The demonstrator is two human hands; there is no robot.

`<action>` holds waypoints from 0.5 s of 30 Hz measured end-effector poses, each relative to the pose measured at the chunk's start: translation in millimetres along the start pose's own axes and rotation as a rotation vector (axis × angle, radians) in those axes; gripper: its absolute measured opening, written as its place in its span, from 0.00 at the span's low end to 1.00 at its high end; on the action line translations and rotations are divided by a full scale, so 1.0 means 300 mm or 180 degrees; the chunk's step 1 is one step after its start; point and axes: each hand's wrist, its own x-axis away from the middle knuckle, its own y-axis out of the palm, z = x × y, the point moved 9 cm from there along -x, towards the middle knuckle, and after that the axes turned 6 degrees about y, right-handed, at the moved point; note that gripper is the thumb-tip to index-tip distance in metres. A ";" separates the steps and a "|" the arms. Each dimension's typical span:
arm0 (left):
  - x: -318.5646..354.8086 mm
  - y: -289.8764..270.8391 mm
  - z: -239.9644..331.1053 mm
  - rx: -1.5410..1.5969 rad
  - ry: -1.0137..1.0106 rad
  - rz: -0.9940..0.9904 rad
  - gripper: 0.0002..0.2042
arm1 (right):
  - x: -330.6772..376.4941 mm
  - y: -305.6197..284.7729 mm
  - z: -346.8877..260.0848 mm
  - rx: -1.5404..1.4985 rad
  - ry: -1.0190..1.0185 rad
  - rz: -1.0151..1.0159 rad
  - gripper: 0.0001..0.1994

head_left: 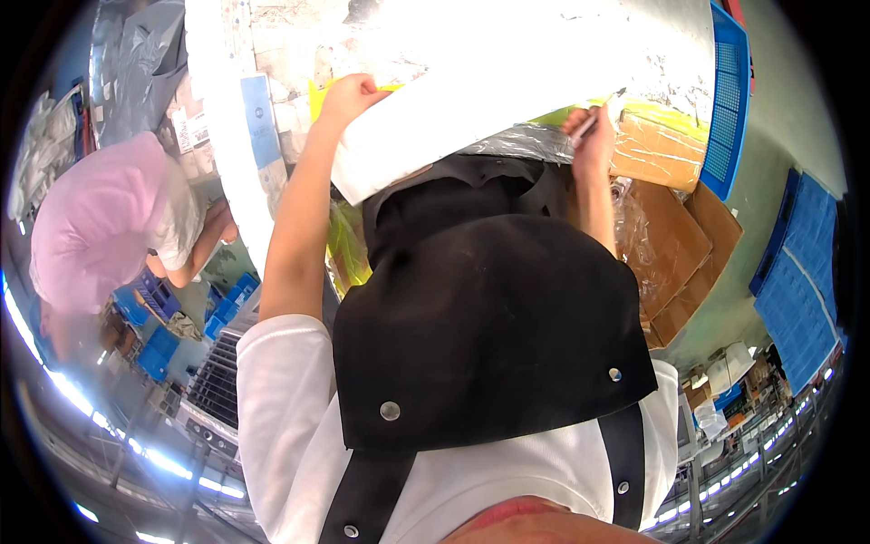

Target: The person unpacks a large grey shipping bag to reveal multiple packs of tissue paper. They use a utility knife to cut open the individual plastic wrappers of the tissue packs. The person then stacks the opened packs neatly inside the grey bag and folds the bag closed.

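My left hand (349, 98) is closed at the upper left corner of a large white sheet (408, 131), its fingers curled over the edge. The near edge of this sheet hangs over the table's front, against my black apron. My right hand (594, 140) is closed around a slim, pen-like tool (583, 130) with a pale body and a dark tip pointing up and away from me. Its exact kind is too small to tell. Yellow-green material (666, 118) shows beside the right hand, and crumpled clear plastic film (521, 143) lies under the sheet's near edge.
Right of me stand an open cardboard box (671, 240) and a blue plastic crate (728, 109). A brown taped package (657, 156) lies at the table's right edge. On the left, a person in a pink top (100, 218) bends near the table. Glare washes out the far tabletop.
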 end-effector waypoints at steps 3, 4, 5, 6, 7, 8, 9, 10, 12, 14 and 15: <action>0.025 0.039 0.068 0.0739 0.0281 -0.0027 0.16 | -0.030 0.109 0.084 -0.0712 -0.0035 -0.0045 0.14; 0.034 0.054 0.074 0.0887 0.0120 -0.0417 0.21 | -0.039 0.110 0.100 -0.0794 0.0082 0.0021 0.15; 0.045 0.048 0.089 0.1082 0.0023 -0.0439 0.25 | -0.047 0.120 0.105 -0.0880 0.0164 -0.0073 0.15; 0.068 0.041 0.120 0.1279 -0.0094 -0.0450 0.28 | -0.060 0.133 0.120 -0.0960 0.0264 -0.0183 0.15; 0.089 0.035 0.135 0.1480 -0.0229 -0.0477 0.32 | -0.056 0.151 0.128 -0.1033 0.0383 -0.0281 0.15; 0.093 0.029 0.154 0.1382 -0.0190 -0.0655 0.35 | -0.063 0.161 0.119 -0.1165 0.0389 -0.0292 0.15; 0.097 0.025 0.169 0.1284 -0.0150 -0.0836 0.38 | -0.067 0.150 0.092 -0.0754 0.0184 -0.0128 0.15; 0.102 0.024 0.181 0.1184 -0.0108 -0.1019 0.42 | -0.073 0.134 0.061 -0.0342 -0.0021 0.0039 0.15; 0.109 0.003 0.219 0.1350 0.0165 -0.1121 0.43 | -0.102 0.065 -0.026 0.0935 -0.0722 0.0451 0.14; 0.117 0.005 0.209 0.1461 0.0322 -0.1138 0.44 | -0.113 0.001 -0.108 0.2628 -0.1145 0.0820 0.14; 0.118 0.018 0.166 0.1462 0.0337 -0.1063 0.43 | -0.120 -0.014 -0.149 0.3463 -0.1362 0.0970 0.15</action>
